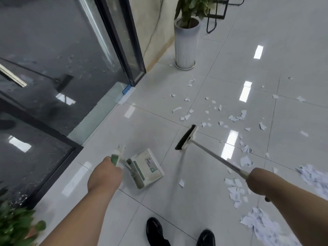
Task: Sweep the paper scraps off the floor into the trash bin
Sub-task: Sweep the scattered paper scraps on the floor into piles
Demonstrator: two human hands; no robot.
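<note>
White paper scraps (236, 118) lie scattered over the grey tiled floor, with thicker heaps at the lower right (262, 222). My left hand (104, 174) grips the green-and-white handle of a dustpan (147, 167), whose pan rests on the floor just ahead of that hand. My right hand (257, 178) holds the metal pole of a broom; its white head with black bristles (186, 137) sits on the floor left of the scraps. No trash bin is in view.
A glass door with a dark frame (131, 50) fills the left. A tall white planter (185, 43) stands by the wall ahead, black chair legs (214, 16) behind it. Green leaves (16, 226) sit at the lower left. My black shoes (154, 231) are at the bottom.
</note>
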